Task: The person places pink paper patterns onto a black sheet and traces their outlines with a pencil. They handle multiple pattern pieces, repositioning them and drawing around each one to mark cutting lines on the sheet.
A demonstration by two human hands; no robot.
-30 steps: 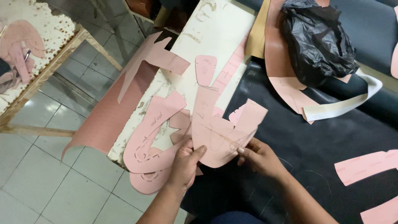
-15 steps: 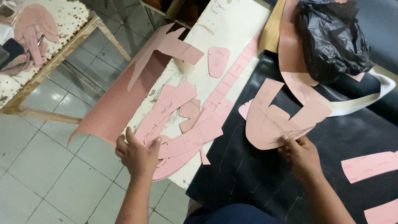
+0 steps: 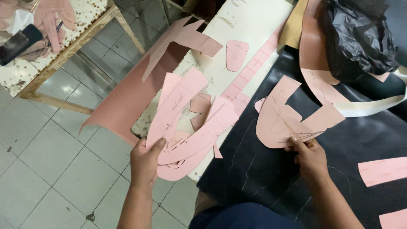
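Even, soft overhead light — faint shadows, mild glare on floor tiles, slightly soft focus.

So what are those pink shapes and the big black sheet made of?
The pink shapes look like thin card or stiff paper: flat, matte, clean cut edges, pencil lines on them. The left hand grips a fanned bunch; the right hand presses one down. The black sheet looks like leather or vinyl: smooth, a faint sheen, pale traced outlines. Which one, I cannot tell.

A white worktable point(image 3: 250, 21) carries pink paper patterns point(image 3: 237, 54) and a black sheet point(image 3: 360, 140).
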